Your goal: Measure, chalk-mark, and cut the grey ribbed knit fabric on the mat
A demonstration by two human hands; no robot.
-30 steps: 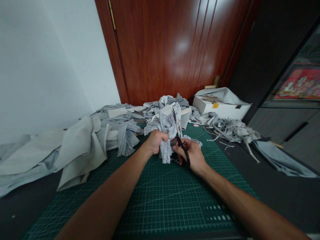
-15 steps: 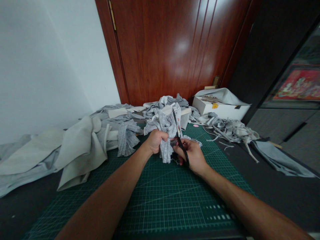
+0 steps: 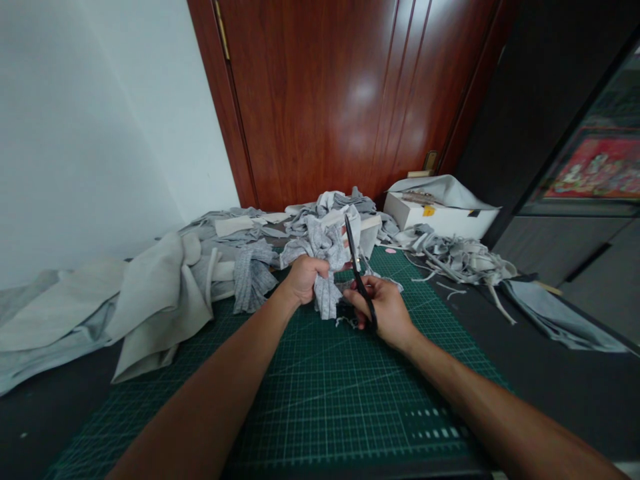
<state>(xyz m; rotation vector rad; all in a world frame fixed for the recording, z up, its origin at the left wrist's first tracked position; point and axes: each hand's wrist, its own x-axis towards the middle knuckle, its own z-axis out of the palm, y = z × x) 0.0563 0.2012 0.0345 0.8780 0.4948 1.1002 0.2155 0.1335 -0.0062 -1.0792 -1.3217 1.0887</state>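
Note:
My left hand grips a bunched piece of grey knit fabric above the green cutting mat. Its loose ends hang below my fist and stick up above it. My right hand holds black scissors with fingers through the handles. The blades point up and away, right beside the fabric's right edge. Whether the blades touch the cloth I cannot tell.
Grey and beige cloth pieces lie heaped to the left and behind. A white box stands at the back right with a tangle of cut grey strips in front of it. A brown wooden door rises behind.
My left hand has drawn the fabric bundle slightly left, away from the scissors. The scissor blades now stand clear of the cloth instead of in front of it.

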